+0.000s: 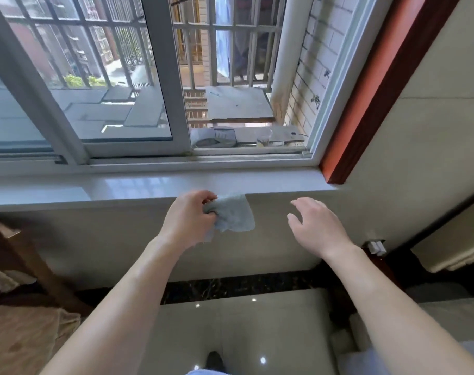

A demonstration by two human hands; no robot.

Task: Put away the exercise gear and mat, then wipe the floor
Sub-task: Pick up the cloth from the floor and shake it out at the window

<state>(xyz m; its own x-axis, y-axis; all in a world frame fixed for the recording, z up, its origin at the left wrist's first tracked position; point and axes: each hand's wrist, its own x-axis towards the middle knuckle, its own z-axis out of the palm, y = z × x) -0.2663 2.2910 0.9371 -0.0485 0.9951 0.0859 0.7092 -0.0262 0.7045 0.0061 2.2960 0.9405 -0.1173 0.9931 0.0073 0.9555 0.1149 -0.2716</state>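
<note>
I stand facing a window. My left hand (188,216) is closed on a small grey-blue cloth (234,215), which hangs from my fingers just in front of the edge of the white window sill (138,189). My right hand (315,226) hovers to the right of the cloth, palm down, fingers spread and holding nothing. The glossy tiled floor (244,328) lies below my arms. No exercise gear or mat is in view.
A sliding window (160,77) with metal bars fills the upper view, its right pane open. A wooden chair (27,263) stands at the left with a beige cushion below it. A red-brown frame (376,87) edges the right wall. A white wall socket (376,247) sits low right.
</note>
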